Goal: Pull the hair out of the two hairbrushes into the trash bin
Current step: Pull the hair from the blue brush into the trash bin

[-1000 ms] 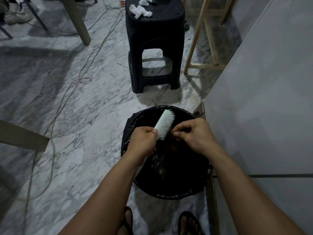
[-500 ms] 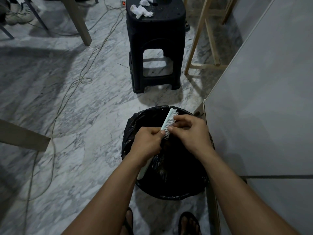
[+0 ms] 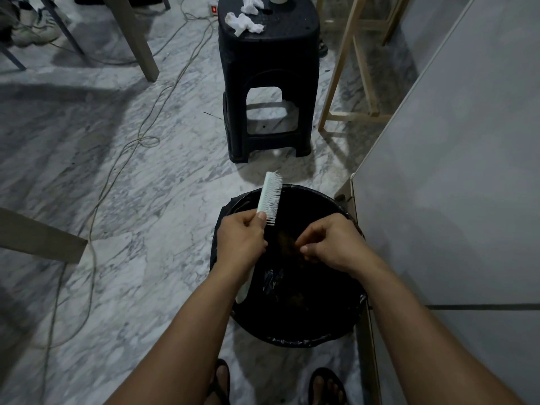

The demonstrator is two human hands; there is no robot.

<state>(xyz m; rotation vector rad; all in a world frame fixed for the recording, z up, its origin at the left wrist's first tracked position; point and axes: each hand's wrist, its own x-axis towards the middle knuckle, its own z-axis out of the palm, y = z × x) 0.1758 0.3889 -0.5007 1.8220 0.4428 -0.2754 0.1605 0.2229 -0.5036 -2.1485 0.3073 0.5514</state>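
My left hand (image 3: pixel 241 239) grips a pale white hairbrush (image 3: pixel 270 197) by its handle, head pointing up and away, bristles facing right, over the far left rim of the trash bin. The handle end pokes out below my wrist. My right hand (image 3: pixel 328 245) hovers over the bin with fingertips pinched on a dark tuft of hair (image 3: pixel 287 239), apart from the brush. The round trash bin (image 3: pixel 292 337) is lined with a black bag and stands on the floor under both hands. Only one hairbrush is in view.
A black plastic stool (image 3: pixel 267 80) with crumpled white tissues (image 3: pixel 244 23) on top stands beyond the bin. A grey cabinet (image 3: pixel 453 171) flanks the right. Cables (image 3: pixel 122 159) trail across the marble floor at left. Wooden legs stand at left and back. My sandalled feet (image 3: pixel 327 384) are near the bin.
My right hand has pulled away from the bristles, down and to the right, with hair pinched in its fingers. The left hand has shifted the brush slightly left and more upright.
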